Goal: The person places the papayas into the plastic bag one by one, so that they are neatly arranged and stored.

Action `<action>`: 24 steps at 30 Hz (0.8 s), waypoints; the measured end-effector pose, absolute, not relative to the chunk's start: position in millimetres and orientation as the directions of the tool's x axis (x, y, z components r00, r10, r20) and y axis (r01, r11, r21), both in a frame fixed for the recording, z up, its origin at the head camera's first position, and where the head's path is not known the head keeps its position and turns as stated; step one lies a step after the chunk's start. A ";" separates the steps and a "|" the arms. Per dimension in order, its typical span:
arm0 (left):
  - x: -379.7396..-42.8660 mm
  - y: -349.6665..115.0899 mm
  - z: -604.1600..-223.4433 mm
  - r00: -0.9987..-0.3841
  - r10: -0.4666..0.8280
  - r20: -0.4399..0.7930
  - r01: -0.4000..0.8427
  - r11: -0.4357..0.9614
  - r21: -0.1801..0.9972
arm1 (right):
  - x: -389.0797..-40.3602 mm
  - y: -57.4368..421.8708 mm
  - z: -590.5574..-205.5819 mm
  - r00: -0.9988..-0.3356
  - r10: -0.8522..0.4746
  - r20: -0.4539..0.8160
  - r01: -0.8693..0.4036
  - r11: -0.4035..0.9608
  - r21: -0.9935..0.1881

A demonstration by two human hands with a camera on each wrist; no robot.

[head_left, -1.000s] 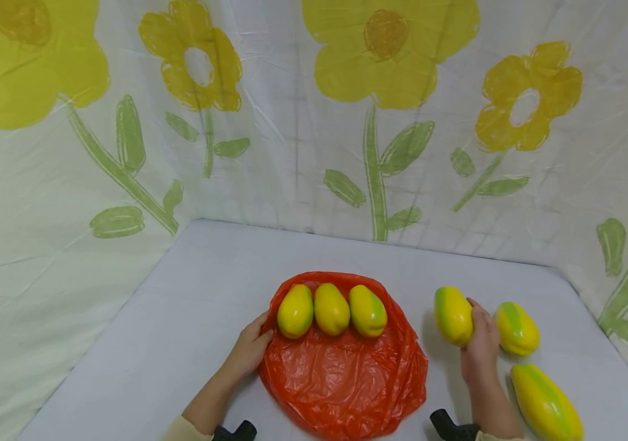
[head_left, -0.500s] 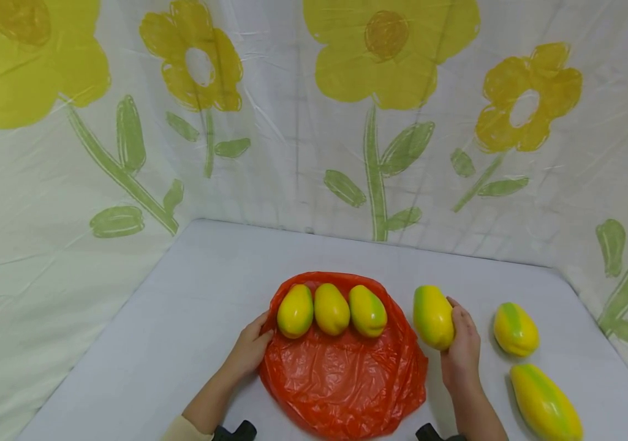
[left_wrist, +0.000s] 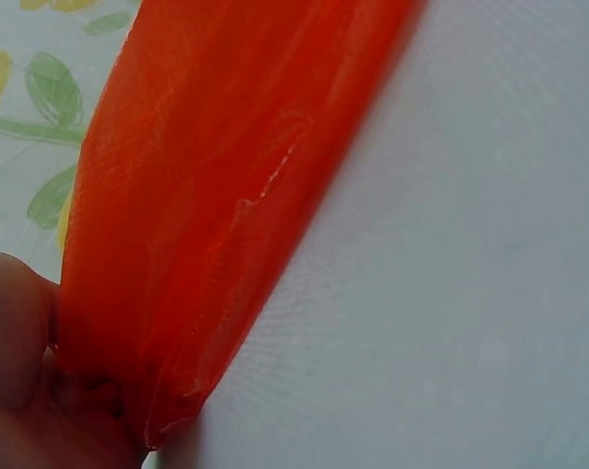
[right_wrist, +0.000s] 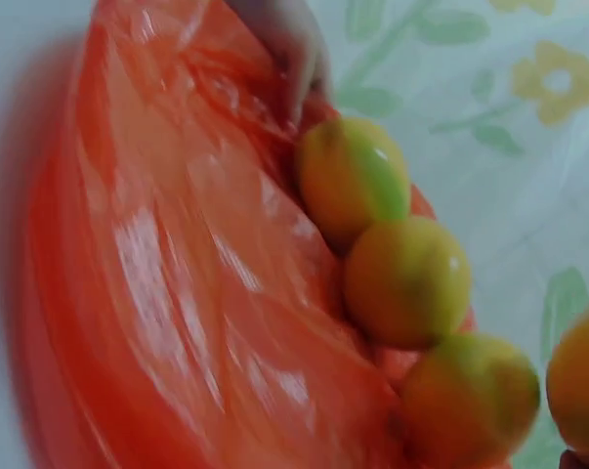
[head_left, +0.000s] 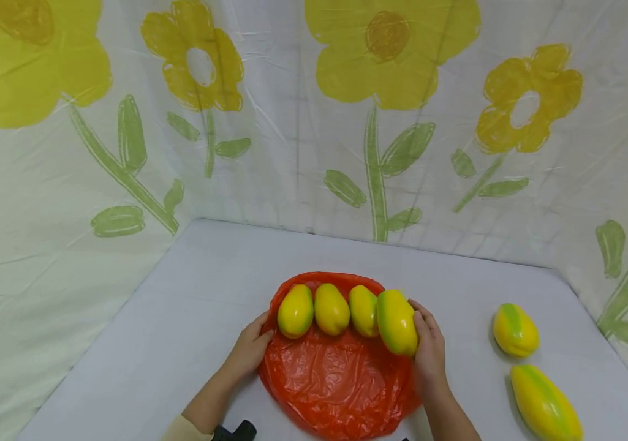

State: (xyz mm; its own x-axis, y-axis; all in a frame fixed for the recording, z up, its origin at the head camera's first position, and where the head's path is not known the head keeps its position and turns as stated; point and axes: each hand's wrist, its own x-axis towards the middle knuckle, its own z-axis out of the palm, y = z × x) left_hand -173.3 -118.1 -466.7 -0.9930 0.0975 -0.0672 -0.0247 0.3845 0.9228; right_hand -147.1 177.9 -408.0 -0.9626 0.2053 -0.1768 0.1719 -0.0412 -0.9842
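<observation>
A red plastic bag (head_left: 336, 383) lies spread open on the table, its rim rolled outward. Its left rim is pinched by my left hand (head_left: 250, 349); in the left wrist view the thumb and fingers (left_wrist: 21, 362) press on the bag's film (left_wrist: 196, 195). Three glossy yellow-green papayas stand in a row at the bag's far side: a left one (head_left: 295, 311), a middle one (head_left: 331, 309) and a right one (head_left: 363, 311). My right hand (head_left: 429, 352) grips another papaya (head_left: 397, 323) from its right side, over the bag's right rim, overlapping the right papaya in the head view.
Two more papayas lie on the white table (head_left: 225, 269) to the right, a rounder-looking one (head_left: 516, 329) and a longer-looking one (head_left: 546, 401) nearer me. A white curtain (head_left: 280, 165) painted with yellow flowers encloses the table's back and sides.
My right hand has carried its papaya leftward from beside the two loose ones to over the bag's right rim. The left hand and the bag have stayed in place.
</observation>
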 end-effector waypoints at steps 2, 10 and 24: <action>-173.0 -118.2 -466.6 -0.993 0.094 -0.070 -0.028 0.388 0.921 | -146.5 170.4 -408.8 -0.969 0.177 -0.174 0.169 -0.043 -0.985; -173.5 -118.1 -467.5 -0.993 0.093 -0.076 -0.034 0.392 0.919 | -142.2 148.2 -404.9 -0.983 0.124 -0.139 0.130 -0.077 -0.988; -174.6 -118.3 -467.3 -0.992 0.102 -0.071 -0.027 0.377 0.926 | -122.4 89.1 -415.9 -0.976 -0.104 -0.192 0.197 -0.047 -0.979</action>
State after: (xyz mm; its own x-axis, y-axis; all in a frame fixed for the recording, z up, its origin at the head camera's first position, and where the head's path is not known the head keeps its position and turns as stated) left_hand -174.6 -118.3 -467.3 -0.9923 0.1021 -0.0707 -0.0272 0.3766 0.9260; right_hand -122.4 89.1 -415.9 -0.9760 -0.1039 -0.1916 0.1972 -0.0472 -0.9792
